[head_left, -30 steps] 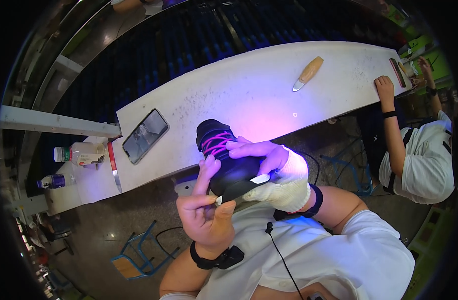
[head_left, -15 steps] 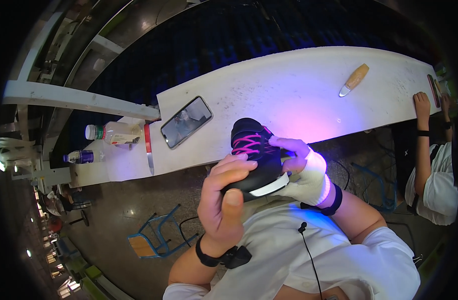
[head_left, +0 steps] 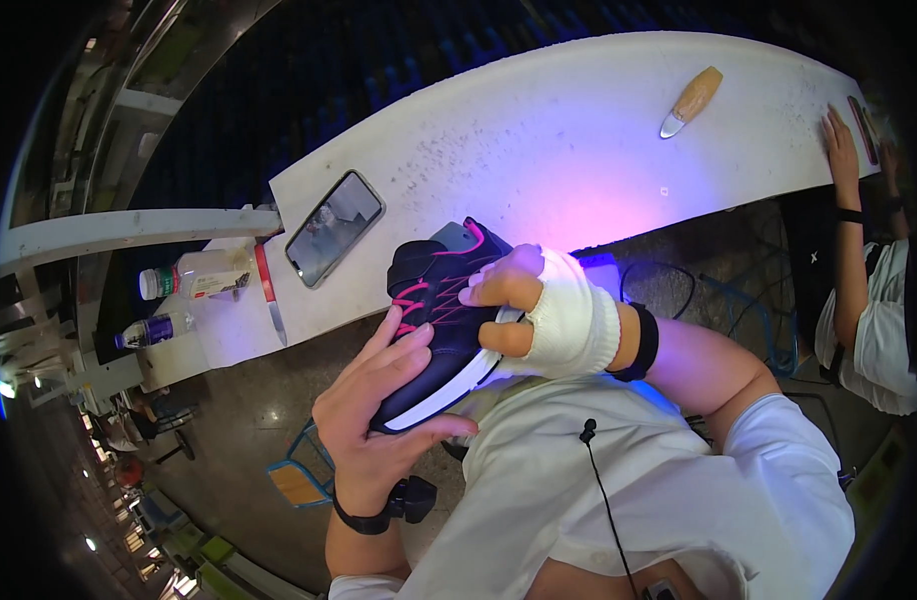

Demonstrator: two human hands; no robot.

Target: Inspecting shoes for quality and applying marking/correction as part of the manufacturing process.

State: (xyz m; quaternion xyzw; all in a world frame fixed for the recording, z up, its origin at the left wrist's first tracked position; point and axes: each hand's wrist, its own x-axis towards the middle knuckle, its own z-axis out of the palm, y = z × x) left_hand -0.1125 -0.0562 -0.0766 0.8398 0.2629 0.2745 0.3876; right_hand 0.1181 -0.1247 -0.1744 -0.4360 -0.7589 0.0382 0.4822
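Note:
A black sneaker (head_left: 429,375) with pink laces and a white sole is held up between my two hands, in front of the table's near edge. My left hand (head_left: 374,410) is bare and wraps around one end of the shoe, with the thumb along the sole and the fingers over the upper. My right hand (head_left: 539,310) wears a white fingerless glove. Its fingertips press on the side of the upper near the laces, and its palm side is hidden.
On the white table (head_left: 459,140) lie a phone (head_left: 336,228), a red-handled knife (head_left: 270,290) and a wooden-handled blade (head_left: 693,102). Two bottles (head_left: 204,275) stand or lie at the left. A co-worker's hand (head_left: 841,145) rests at the right end. A blue-framed stool (head_left: 304,475) is below.
The sneaker has moved left and turned, so more of its side and white sole shows. My right hand has shifted left over the laces' side. The view has shifted slightly.

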